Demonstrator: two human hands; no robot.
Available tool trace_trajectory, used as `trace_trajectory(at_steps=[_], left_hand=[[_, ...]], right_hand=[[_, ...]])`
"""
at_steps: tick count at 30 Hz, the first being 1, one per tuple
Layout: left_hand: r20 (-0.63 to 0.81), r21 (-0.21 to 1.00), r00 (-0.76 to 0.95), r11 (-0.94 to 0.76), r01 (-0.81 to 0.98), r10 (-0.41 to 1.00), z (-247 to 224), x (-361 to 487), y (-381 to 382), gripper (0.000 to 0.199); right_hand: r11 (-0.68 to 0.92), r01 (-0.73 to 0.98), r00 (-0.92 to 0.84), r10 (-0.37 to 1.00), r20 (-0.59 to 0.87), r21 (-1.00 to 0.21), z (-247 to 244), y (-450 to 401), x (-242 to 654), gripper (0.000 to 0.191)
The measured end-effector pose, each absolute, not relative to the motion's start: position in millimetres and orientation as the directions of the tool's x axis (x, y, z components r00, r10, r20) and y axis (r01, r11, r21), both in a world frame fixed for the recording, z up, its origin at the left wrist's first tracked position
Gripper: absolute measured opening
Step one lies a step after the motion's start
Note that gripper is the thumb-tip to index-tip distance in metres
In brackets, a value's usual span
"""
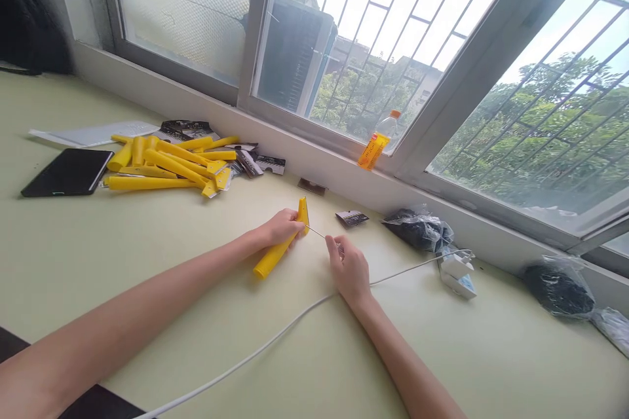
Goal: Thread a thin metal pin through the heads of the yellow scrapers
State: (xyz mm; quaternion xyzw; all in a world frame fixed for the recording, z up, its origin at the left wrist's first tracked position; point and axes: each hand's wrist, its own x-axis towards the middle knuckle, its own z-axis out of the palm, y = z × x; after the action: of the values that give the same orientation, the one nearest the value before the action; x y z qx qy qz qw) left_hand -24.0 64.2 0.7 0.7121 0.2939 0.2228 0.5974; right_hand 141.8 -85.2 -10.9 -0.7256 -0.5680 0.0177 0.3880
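My left hand [285,228] is closed around a yellow scraper [273,258] near its head, with the thick round handle slanting down to the left. The scraper's flat head [303,209] points up past my fingers. In my right hand [350,268], closed in a pinch, is a screwdriver [316,232]; its thin metal shaft reaches left to the scraper's head, and its handle is mostly hidden by my fingers. The tip meets or nearly meets the head's right side. Several similar yellow scrapers [152,182] lie heaped at the back left.
A black tablet-like device [69,172] lies left of the heap. A white cable [295,321] crosses the table under my right wrist to a white charger [457,267]. Dark-filled plastic bags [417,228], a printed card [352,218] and a bottle [376,144] are along the window side.
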Motion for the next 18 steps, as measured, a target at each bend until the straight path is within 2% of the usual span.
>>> trace_trajectory(at_steps=[3, 7, 10, 12, 16, 18], left_hand=[[-0.028, 0.982, 0.736, -0.119, 0.147, 0.677, 2.7, -24.7, 62.3, 0.006], [-0.034, 0.979, 0.736, -0.124, 0.159, 0.676, 6.1, -24.9, 59.6, 0.006], [-0.042, 0.978, 0.729, -0.120, 0.168, 0.683, 7.3, -24.7, 58.7, 0.006], [-0.044, 0.979, 0.727, -0.115, 0.168, 0.685, 7.4, -24.7, 58.4, 0.006], [-0.046, 0.981, 0.727, -0.106, 0.161, 0.685, 6.5, -25.0, 58.7, 0.007], [-0.044, 0.981, 0.728, -0.108, 0.161, 0.684, 5.7, -25.1, 59.2, 0.008]], right_hand=[[-0.046, 0.830, 0.342, 0.830, 0.441, -0.556, -11.2, -84.8, 143.4, 0.047], [0.127, 0.829, 0.255, 0.781, 0.570, -0.544, -14.1, -83.5, 146.8, 0.033], [0.189, 0.797, 0.248, 0.763, 0.597, -0.573, -14.1, -83.6, 146.1, 0.028], [0.150, 0.786, 0.285, 0.773, 0.567, -0.599, -13.0, -84.4, 144.9, 0.030], [-0.026, 0.773, 0.379, 0.820, 0.429, -0.634, -11.0, -85.6, 144.2, 0.041], [-0.041, 0.777, 0.382, 0.824, 0.418, -0.629, -11.2, -85.6, 144.8, 0.046]])
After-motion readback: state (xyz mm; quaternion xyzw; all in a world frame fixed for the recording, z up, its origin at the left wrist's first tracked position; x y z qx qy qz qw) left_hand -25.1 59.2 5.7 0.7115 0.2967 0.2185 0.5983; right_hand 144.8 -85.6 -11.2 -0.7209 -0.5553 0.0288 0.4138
